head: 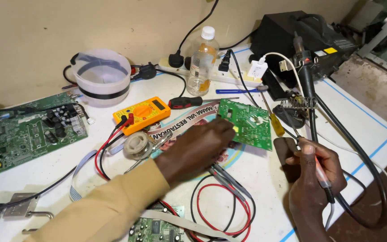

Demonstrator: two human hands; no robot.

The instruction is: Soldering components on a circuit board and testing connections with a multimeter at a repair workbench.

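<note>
My left hand [200,145] grips the near left edge of a small green circuit board [247,123] and holds it tilted above the white table [368,121]. My right hand [312,168] holds a soldering iron [321,172] by its handle, to the right of the board and apart from it; the tip points up and left, near a dark pad [284,150]. A coil-spring iron stand [297,107] sits just behind the right hand.
A yellow multimeter [142,114] with red and black leads [222,204], a solder spool [138,144], a red-handled screwdriver [185,102], a yellow-handled screwdriver [276,124], a plastic bottle [202,60], a white tub [103,76], a power strip [229,71], a black soldering station [301,40] and a large green board [27,132] crowd the table.
</note>
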